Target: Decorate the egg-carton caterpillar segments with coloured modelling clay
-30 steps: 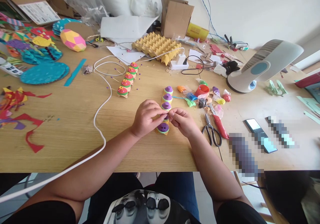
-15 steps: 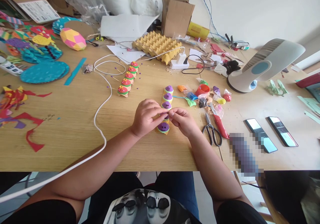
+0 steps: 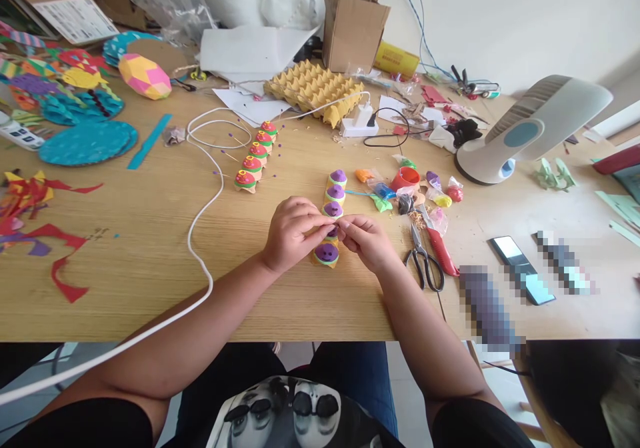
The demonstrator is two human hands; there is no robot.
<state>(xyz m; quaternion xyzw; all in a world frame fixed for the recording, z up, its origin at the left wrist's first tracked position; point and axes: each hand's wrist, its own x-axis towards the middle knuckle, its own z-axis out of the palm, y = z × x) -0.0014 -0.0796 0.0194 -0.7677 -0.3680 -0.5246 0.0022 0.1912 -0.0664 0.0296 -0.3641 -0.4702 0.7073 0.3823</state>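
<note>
Over an egg-carton strip (image 3: 327, 253) topped with purple clay caps, my two hands meet with their fingertips pinched together. My left hand (image 3: 296, 235) comes in from the left, thumb against forefinger. From the right, my right hand (image 3: 364, 238) is closed the same way, its tips touching the left ones. Whatever lies between the fingertips is too small to make out. The nearest purple cap carries a small dark face. My fingers partly hide the middle of the strip. Farther left stands a second egg-carton strip (image 3: 253, 163) with red and green clay caps.
Scissors (image 3: 424, 261), a red-handled knife (image 3: 443, 251) and bagged clay lumps (image 3: 383, 203) lie to the right. A white fan (image 3: 530, 128) stands beyond. At the back are a yellow egg tray (image 3: 315, 88) and a cardboard box (image 3: 353, 31). A white cable (image 3: 193, 235) crosses the left side.
Almost nothing differs. Both hands stay pinched together over the purple-capped strip, with only a very slight shift of the fingers and the view.
</note>
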